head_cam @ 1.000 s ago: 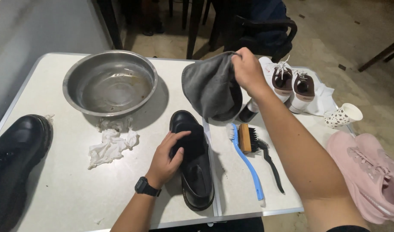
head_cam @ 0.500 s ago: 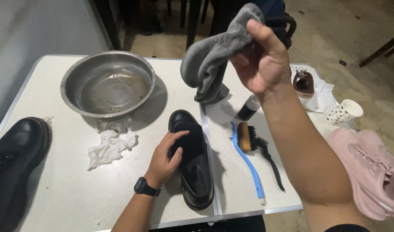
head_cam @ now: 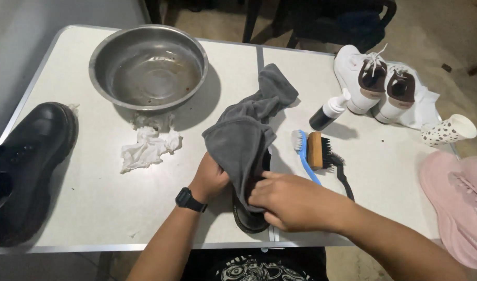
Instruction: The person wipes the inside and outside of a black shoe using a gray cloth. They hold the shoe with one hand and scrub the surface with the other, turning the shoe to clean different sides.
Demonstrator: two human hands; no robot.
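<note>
Soft grey cloth (head_cam: 246, 138), glossy black shoe (head_cam: 249, 221)

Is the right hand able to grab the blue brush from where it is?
Probably yes. The right hand rests on the grey cloth over the black shoe, and the blue brush lies just beside it on the table, with nothing between them.

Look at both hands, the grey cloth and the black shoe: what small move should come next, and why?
Probably a short rub of the grey cloth along the black shoe. The cloth is draped over most of the shoe, the right hand presses it down near the front end, and the left hand steadies the shoe from the side, so everything seems set for wiping.
</note>
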